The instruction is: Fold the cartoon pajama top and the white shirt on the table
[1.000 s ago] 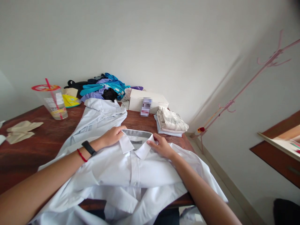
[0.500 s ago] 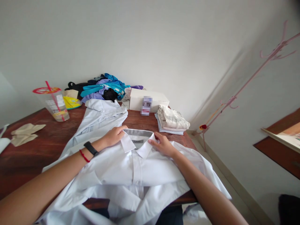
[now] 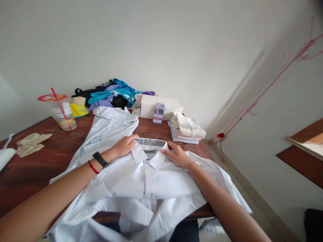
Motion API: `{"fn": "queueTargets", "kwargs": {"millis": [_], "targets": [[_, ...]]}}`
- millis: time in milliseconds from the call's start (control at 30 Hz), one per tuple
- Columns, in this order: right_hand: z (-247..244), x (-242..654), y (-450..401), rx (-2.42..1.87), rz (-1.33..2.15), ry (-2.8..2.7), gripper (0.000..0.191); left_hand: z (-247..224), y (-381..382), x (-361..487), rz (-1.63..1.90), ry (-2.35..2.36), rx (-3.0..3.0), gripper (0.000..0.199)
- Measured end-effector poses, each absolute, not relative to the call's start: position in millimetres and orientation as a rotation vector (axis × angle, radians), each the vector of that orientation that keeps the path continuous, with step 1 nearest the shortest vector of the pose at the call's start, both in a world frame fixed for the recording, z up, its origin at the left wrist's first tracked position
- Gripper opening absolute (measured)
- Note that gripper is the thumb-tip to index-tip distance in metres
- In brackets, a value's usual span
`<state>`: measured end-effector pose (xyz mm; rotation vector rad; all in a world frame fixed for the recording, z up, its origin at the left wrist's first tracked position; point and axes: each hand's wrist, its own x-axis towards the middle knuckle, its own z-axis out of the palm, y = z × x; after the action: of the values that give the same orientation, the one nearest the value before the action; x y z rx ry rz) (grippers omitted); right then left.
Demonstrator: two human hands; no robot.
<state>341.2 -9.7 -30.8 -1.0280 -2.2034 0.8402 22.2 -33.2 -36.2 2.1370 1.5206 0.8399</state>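
A white collared shirt (image 3: pixel 174 181) lies spread on the dark wooden table (image 3: pixel 27 174), front side up, its lower part bunched and hanging over the near edge. Its collar stands open around a grey inner band with a label. My left hand (image 3: pixel 126 144), wearing a black wristband and a red string, grips the collar's left corner. At the opposite corner, my right hand (image 3: pixel 176 154) holds the collar with thumb in front and fingers behind. One sleeve stretches away toward the back left.
Behind the shirt are a clothes pile (image 3: pixel 116 94), a white box (image 3: pixel 164 104) and a folded stack (image 3: pixel 188 129). A plastic cup with straw (image 3: pixel 62 112), yellow packet (image 3: pixel 78 110) and beige cloth (image 3: pixel 32 144) sit left. A pink coat stand (image 3: pixel 272 85) leans right.
My view has shifted slightly, so everything sits a little further right. Both hands keep the same hold on the collar, and the shirt lies as before.
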Motion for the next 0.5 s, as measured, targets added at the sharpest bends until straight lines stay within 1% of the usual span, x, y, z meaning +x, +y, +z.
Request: {"fn": "queueTargets", "kwargs": {"millis": [500], "targets": [[-29.5,340.9,-10.3,-1.035,0.836,-2.214,0.037,-29.2,-35.9,25.5,0.83,1.469,2.154,0.029]]}}
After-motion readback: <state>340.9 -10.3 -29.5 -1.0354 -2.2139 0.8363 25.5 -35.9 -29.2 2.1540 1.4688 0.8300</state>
